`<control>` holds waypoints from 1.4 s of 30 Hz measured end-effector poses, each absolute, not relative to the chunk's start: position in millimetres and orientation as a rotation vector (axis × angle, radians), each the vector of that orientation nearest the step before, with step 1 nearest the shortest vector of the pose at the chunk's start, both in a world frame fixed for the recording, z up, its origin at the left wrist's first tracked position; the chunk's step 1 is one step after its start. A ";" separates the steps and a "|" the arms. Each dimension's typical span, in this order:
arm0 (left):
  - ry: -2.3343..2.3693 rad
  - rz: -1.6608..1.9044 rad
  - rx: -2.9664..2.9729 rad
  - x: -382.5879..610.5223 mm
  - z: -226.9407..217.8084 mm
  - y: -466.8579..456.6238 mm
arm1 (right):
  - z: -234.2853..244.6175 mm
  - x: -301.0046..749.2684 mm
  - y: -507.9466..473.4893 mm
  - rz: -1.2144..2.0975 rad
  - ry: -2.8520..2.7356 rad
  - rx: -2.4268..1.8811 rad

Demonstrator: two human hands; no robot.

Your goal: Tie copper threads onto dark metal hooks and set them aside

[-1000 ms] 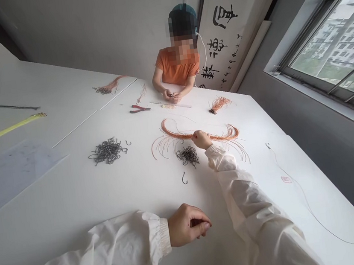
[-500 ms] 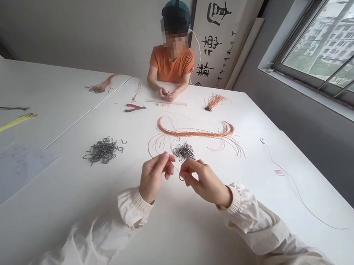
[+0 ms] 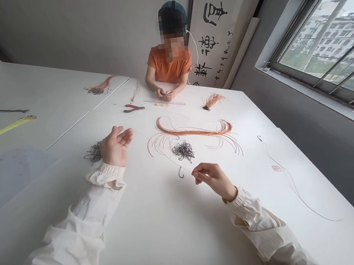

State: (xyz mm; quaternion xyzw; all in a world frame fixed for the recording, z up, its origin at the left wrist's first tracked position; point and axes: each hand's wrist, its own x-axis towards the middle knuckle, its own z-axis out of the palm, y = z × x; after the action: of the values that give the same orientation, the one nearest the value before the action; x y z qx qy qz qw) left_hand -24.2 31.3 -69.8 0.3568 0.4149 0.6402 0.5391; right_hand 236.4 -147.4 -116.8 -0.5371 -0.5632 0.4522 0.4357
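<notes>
My right hand [image 3: 214, 179] pinches a thin fishing line [image 3: 176, 162] between thumb and fingertips. The line runs up and left toward my left hand; its far end is too fine to follow. A single fish hook [image 3: 181, 173] is just left of my right fingertips, beneath the line; whether it is joined to the line I cannot tell. My left hand [image 3: 114, 146] is raised, palm turned inward and fingers stretched. It partly covers a pile of dark fish hooks [image 3: 93, 154]. Between the hands, farther back, lies another hook pile [image 3: 184, 149], with a bundle of orange lines [image 3: 193, 132] behind it.
Across the white table a person in an orange shirt [image 3: 170, 64] works with both hands together. Red-handled pliers [image 3: 134, 107] and orange line bunches [image 3: 214, 100] lie near them. A hook with a long line [image 3: 284, 168] lies at right, yellow strands [image 3: 4, 130] at left.
My left hand has swung left and away from the right, its fingers straightening. My right hand has shifted slightly right, drawing the line out. The hook now shows apart from my fingers.
</notes>
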 end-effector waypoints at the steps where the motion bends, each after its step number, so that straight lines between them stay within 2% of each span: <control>1: 0.996 1.455 0.877 -24.1 -69.8 30.4 | -117.0 234.6 -146.2 1.102 -1.421 -1.347; 7: 0.997 0.884 1.218 2.3 -70.2 -22.9 | -112.8 222.7 -139.2 0.863 -1.554 -1.453; 9: 0.903 0.745 1.687 14.6 -69.2 -50.2 | -109.4 218.5 -137.1 0.842 -1.611 -1.435; 12: 0.692 0.654 2.107 25.8 -65.8 -76.3 | -102.5 212.7 -132.6 0.839 -1.668 -1.357; 17: 0.752 0.652 2.353 22.1 -60.0 -71.0 | -90.1 212.1 -120.0 0.892 -1.633 -1.208; 20: 0.792 0.651 2.403 17.7 -58.3 -63.0 | -94.4 218.9 -108.3 0.882 -1.688 -1.151; 24: 0.945 0.837 2.426 14.6 -55.1 -58.1 | -123.5 229.5 -88.3 0.577 -1.899 -1.317; 27: 1.013 0.964 2.425 13.0 -53.5 -54.5 | -149.1 233.5 -76.4 0.486 -1.987 -1.398; 32: 0.980 0.884 2.135 13.0 -59.4 -50.7 | -169.2 232.8 -71.1 0.363 -2.112 -1.447; 36: 0.985 0.838 2.026 14.2 -64.9 -51.6 | -157.0 233.2 -77.0 0.302 -2.191 -1.391; 42: 0.892 0.741 1.944 15.9 -62.8 -55.2 | -87.5 242.4 -107.4 0.182 -2.087 -1.131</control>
State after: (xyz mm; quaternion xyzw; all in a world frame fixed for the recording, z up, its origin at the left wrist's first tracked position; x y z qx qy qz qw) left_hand 15.9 -55.2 -62.8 0.7774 0.3565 0.2962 0.4253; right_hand 242.4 -107.4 -87.5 -0.4410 -0.8139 0.0712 0.3716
